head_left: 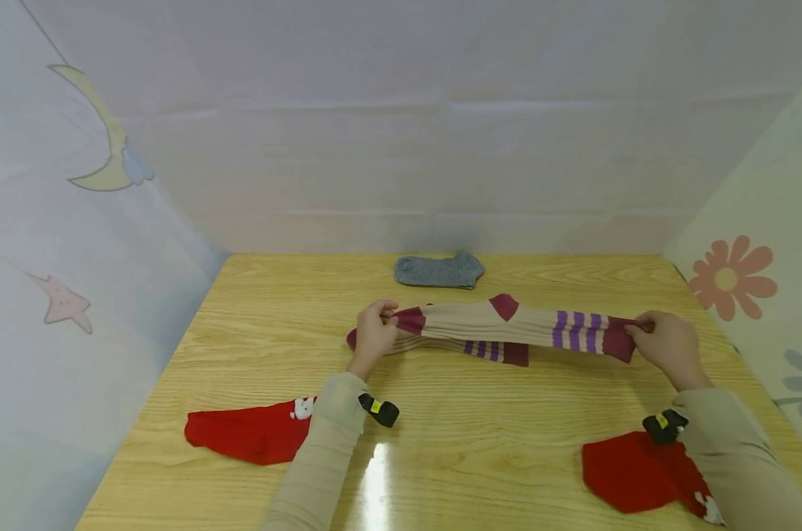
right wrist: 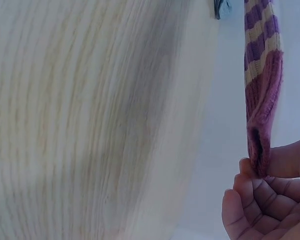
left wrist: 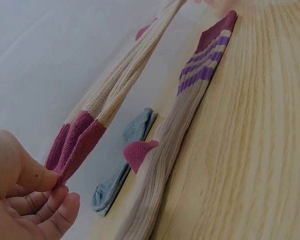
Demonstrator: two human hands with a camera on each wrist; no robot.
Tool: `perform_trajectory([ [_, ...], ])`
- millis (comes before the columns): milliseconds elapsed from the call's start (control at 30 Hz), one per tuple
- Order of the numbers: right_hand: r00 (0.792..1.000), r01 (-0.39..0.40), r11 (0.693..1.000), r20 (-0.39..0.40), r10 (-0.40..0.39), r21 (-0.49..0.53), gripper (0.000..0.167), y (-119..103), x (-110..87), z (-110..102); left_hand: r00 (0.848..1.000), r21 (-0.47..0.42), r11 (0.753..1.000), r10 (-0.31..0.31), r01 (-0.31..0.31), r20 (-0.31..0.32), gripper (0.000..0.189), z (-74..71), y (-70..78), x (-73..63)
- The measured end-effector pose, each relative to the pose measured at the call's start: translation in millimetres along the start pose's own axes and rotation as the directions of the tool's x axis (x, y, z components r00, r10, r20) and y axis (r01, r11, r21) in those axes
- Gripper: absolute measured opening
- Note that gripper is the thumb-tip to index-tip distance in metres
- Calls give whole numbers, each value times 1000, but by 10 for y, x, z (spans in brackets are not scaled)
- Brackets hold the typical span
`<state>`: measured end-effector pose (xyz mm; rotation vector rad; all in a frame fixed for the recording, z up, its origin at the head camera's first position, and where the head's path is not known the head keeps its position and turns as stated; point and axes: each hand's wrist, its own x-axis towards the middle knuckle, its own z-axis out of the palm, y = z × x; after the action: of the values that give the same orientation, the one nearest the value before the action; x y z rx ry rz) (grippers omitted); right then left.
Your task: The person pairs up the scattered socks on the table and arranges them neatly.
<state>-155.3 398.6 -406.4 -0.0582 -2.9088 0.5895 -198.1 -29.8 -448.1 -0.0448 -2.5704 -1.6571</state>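
A long beige sock point(head_left: 470, 322) with maroon toe, heel and cuff and purple stripes is stretched out above the table. My left hand point(head_left: 376, 332) pinches its maroon toe between thumb and fingers. At the other end, my right hand point(head_left: 669, 343) pinches the maroon cuff point(right wrist: 262, 110), whose opening shows in the right wrist view. Below the held sock, a second matching sock point(left wrist: 165, 145) lies flat on the table, partly hidden by the held one and the left hand in the head view.
A grey ankle sock point(head_left: 438, 271) lies near the table's back edge. One red sock point(head_left: 254, 434) lies at the left, partly under the left forearm. Another red sock point(head_left: 629, 472) is folded at the right beside the right sleeve. Fabric walls surround the wooden table point(head_left: 480, 457).
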Motion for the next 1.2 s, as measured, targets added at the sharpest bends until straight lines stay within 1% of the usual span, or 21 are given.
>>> perform_trajectory([
  [200, 1000, 21, 1000, -4, -21, 7, 22, -76, 35, 9, 1000, 16, 1000, -19, 19, -18, 23, -74, -37, 14],
  [333, 1000, 26, 1000, 2, -26, 13, 22, -129, 66, 13, 999, 15, 1000, -18, 19, -29, 22, -108, -79, 28],
  [567, 999, 39, 999, 2, -39, 24, 22, -191, 120, 10, 997, 24, 1000, 17, -15, -70, 20, -139, -109, 41],
  [667, 999, 48, 999, 4, -48, 19, 22, -227, 143, 17, 995, 19, 1000, 16, -14, -94, 19, -169, -112, 37],
  [933, 998, 63, 998, 10, -63, 23, 21, -321, 179, 47, 993, 22, 1000, -5, 7, -114, 19, -254, -148, 33],
  [1200, 997, 80, 996, 9, -80, 45, 20, -389, 202, 76, 991, 8, 1000, -24, 25, -134, 20, -332, -183, 55],
])
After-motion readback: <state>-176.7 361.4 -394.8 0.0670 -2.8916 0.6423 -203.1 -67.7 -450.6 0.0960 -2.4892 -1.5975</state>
